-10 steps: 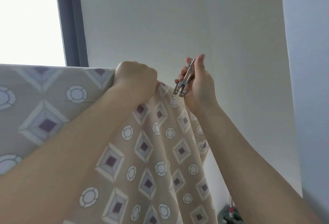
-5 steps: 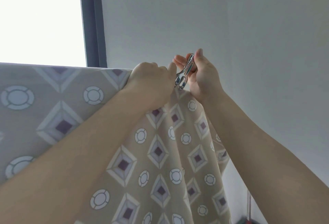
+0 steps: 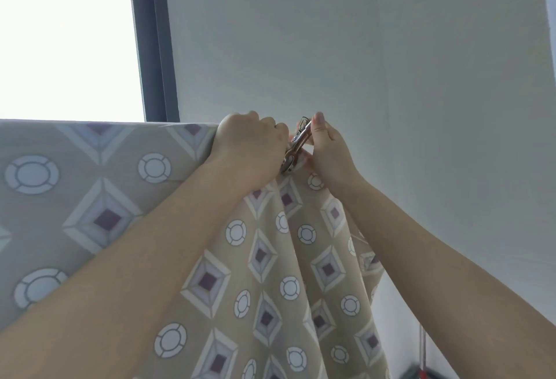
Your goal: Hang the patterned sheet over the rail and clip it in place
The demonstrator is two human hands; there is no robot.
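Note:
The patterned sheet (image 3: 99, 198), beige with purple diamonds and white rings, hangs over a rail that it hides. Its right end falls in gathered folds. My left hand (image 3: 249, 144) grips the top of the sheet at the end of the fold line, fingers curled round it. My right hand (image 3: 326, 150) pinches a metal clip (image 3: 296, 145) between thumb and fingers. The clip's jaws sit on the bunched cloth just right of my left hand.
A plain white wall (image 3: 361, 47) rises behind the sheet. A bright window (image 3: 66, 38) with a dark grey frame (image 3: 153, 47) fills the upper left. A thin metal pole (image 3: 423, 351) with a red part stands at the bottom right.
My right hand has brought the clip down and left onto the gathered top of the sheet beside my left hand. The view has shifted, so the window frame appears further right.

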